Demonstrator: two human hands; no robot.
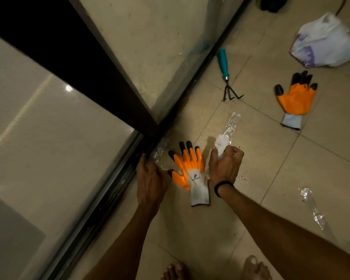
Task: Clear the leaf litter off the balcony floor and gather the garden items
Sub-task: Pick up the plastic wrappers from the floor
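Note:
An orange garden glove [188,170] with black claw tips lies on the tiled floor between my hands. My left hand [150,180] lies flat on the floor by the door track, its fingers on a clear plastic wrapper [160,153]. My right hand [225,164] grips a crumpled white wad [221,144] just right of the glove. A second orange glove [295,100] lies farther off to the right. A teal-handled hand rake [225,73] lies beyond, near the glass.
A white plastic bag [323,41] sits at the upper right. Clear plastic strips lie on the tiles, one [231,124] just beyond my right hand and one [313,209] by my right forearm. The sliding door's dark frame [113,93] and track [109,199] run along the left. My bare feet [255,269] are at the bottom.

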